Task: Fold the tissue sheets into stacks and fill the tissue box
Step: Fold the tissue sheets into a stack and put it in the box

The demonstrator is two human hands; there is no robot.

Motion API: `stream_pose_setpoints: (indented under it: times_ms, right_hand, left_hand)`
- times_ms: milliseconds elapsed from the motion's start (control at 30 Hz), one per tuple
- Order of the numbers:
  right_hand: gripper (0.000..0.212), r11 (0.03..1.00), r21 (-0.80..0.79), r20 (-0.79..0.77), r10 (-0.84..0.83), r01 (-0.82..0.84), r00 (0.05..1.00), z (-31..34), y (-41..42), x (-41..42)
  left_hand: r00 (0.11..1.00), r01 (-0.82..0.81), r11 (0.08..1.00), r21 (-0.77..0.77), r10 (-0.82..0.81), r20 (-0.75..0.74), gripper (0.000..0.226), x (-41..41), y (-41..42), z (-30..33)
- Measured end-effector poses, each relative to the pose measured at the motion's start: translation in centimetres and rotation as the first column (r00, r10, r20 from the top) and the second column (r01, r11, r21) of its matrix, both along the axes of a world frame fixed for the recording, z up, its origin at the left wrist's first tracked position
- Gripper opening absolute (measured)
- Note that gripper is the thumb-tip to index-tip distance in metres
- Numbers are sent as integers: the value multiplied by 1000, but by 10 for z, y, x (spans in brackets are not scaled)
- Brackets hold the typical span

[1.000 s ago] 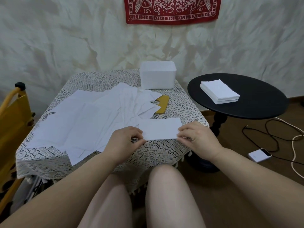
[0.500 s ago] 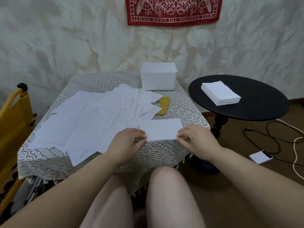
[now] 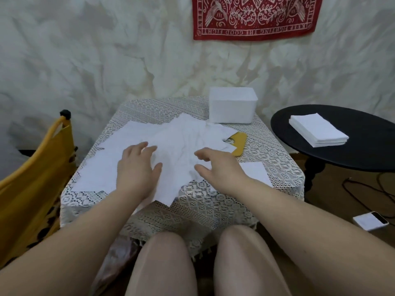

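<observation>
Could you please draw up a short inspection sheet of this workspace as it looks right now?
Surface: lace-covered table.
Job's things: loose tissue sheets fanned out; one folded sheet near the front right; white tissue box at the back; folded stack on the black side table.
Clutter: yellow phone case.
Hands: left hand and right hand open over the sheets.
Cables: black cables on the floor.
Surroundings: yellow chair, red wall hanging.

Red bandana (image 3: 257,17) on wall; yellow chair (image 3: 32,178) left; phone (image 3: 370,223), cables (image 3: 363,189) on floor.
</observation>
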State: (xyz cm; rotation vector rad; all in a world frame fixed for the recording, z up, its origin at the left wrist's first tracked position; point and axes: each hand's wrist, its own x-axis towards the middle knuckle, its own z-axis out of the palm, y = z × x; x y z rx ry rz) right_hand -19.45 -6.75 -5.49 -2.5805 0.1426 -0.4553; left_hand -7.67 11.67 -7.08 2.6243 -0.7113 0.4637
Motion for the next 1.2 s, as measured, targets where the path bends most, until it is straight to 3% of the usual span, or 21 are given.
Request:
stream_pose_setpoints:
  times_ms: [167, 433, 567, 767, 900, 1067, 1200]
  right_hand:
    - [40, 998, 60, -23, 13, -11, 1000, -1, 20, 33]
    - [38, 997, 72, -38, -17, 20, 999, -8, 20, 52]
    - [38, 998, 58, -32, -9, 11, 999, -7, 25, 66]
    - [51, 988, 150, -27, -19, 23, 999, -6, 32, 85]
    - [36, 960, 266, -26, -84, 88, 996, -1, 31, 90]
    - [18, 856, 489, 6, -198, 170, 980, 4, 6, 73]
    - [15, 653, 689, -73, -368, 313, 927, 8, -14, 52]
  left_hand:
    - [998, 66, 998, 16, -66, 21, 41, 45, 10, 16]
    - [994, 54, 998, 23, -52, -100, 36, 74, -1, 27]
    - [988, 95, 993, -67, -102, -118, 31, 70, 2, 26]
    - [960, 221, 912, -345, -266, -88, 23, 51, -6, 34]
    - [946, 276, 870, -408, -322, -48, 24, 44, -16, 31]
    - [951, 308, 915, -262, -287, 114, 31, 43, -17, 19]
    - [932, 360, 912, -196, -362, 30, 37, 14, -18, 16]
